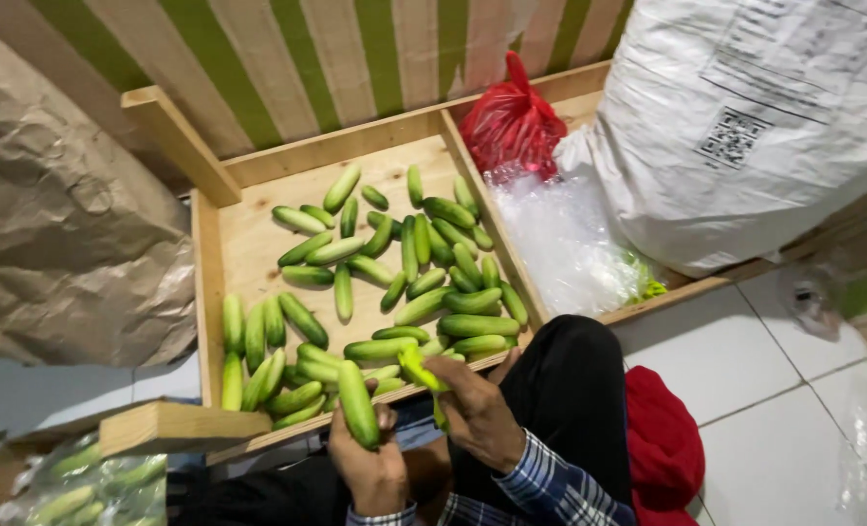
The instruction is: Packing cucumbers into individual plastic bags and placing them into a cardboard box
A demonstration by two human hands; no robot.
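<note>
My left hand (pixel 373 469) grips a green cucumber (pixel 357 401) by its lower end, near the front edge of a wooden tray (pixel 241 244). My right hand (pixel 477 409) holds a smaller, bright yellow-green cucumber (pixel 418 368) just beside it. Several cucumbers lie in the tray: some in neat rows at the front left (pixel 258 356), others scattered loosely across the middle and right (pixel 424 258).
A red plastic bag (pixel 511 122), a clear plastic bag (pixel 565 244) and a large white sack (pixel 745 127) fill the compartment to the right. Crumpled brown paper (pixel 63 224) lies left. A clear bag of cucumbers (pixel 83 487) sits bottom left. Red cloth (pixel 662 448) is by my knee.
</note>
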